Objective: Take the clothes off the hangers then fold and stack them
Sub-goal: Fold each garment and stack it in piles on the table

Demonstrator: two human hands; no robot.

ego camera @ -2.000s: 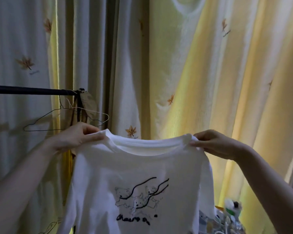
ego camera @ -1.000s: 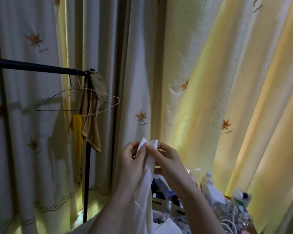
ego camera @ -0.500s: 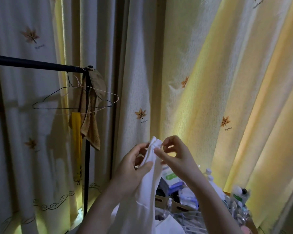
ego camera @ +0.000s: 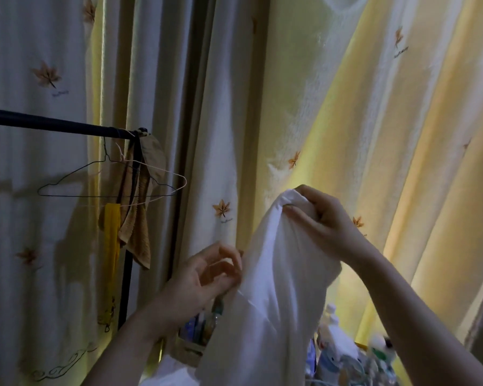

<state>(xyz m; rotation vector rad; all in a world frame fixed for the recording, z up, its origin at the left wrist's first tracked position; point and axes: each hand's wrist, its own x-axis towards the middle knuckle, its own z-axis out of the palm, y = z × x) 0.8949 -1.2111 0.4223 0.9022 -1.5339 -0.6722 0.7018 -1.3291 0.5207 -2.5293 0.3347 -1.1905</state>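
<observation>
A white T-shirt [ego camera: 273, 288] hangs folded lengthwise in front of me, held up by its top. My right hand [ego camera: 321, 218] grips the bunched top of the shirt, thumb and fingers curled round the fabric. My left hand [ego camera: 207, 274] is lower and to the left, fingers loosely curled beside the shirt's left edge; whether it pinches the cloth is unclear. Two bare wire hangers [ego camera: 109, 179] hang on the dark rail [ego camera: 53, 125] at left. The shirt's print is hidden.
A brown towel [ego camera: 135, 218] and a yellow strap [ego camera: 112, 246] hang from the rail's end by its black upright post [ego camera: 126, 288]. Pale leaf-patterned curtains [ego camera: 374, 135] fill the background. Bottles and clutter [ego camera: 338, 346] stand low behind the shirt.
The shirt went from spread wide by both shoulders to folded in half. My right hand has since taken the top alone and lifted it; my left hand dropped down the left edge.
</observation>
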